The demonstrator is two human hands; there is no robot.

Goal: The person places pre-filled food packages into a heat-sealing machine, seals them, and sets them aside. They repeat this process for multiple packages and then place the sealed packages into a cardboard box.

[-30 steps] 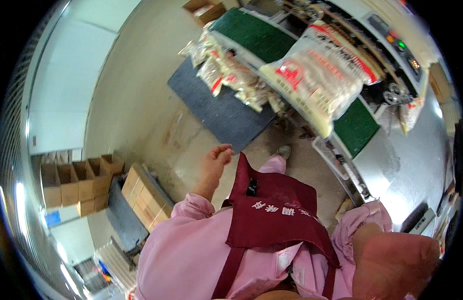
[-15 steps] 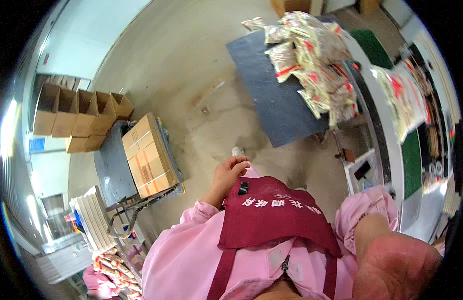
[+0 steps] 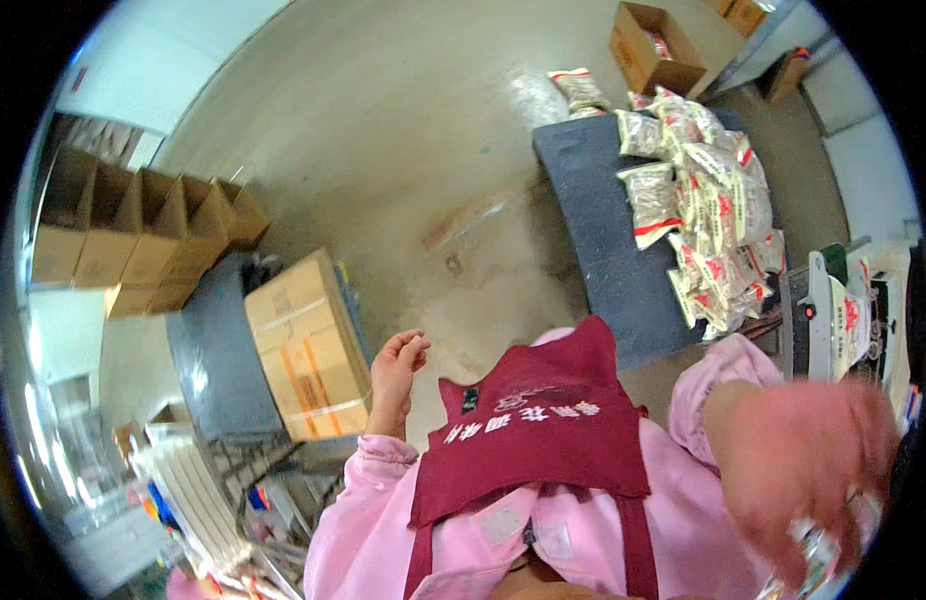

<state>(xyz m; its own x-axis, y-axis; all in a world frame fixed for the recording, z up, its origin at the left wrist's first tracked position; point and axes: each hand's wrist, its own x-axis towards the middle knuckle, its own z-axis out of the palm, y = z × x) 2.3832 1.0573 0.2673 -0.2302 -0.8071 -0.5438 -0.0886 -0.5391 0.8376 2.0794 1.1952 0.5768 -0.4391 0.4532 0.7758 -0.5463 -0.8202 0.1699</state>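
Note:
My left hand (image 3: 395, 378) is raised before the left side of my dark red apron (image 3: 543, 425), its fingers curled toward the thumb, and nothing shows in it. At the lower right my right hand (image 3: 798, 460) is smeared by motion, its fingers pointing down. Shiny crumpled packaging (image 3: 818, 555) shows just below those fingers; I cannot make out whether they grip it. Ahead to the right, many filled plastic bags (image 3: 718, 200) with red and yellow print lie heaped on a dark table (image 3: 593, 230).
A strapped carton (image 3: 308, 350) lies on a dark platform (image 3: 218, 350) to my left, near several open cardboard boxes (image 3: 133, 235). An open carton (image 3: 655, 50) stands beyond the bag table. A white machine (image 3: 818, 310) with a bag on it is at right.
My view has turned, and the bag table sits farther right. The left hand has moved left, away from the apron. The right hand has swung, and packaging now shows below it.

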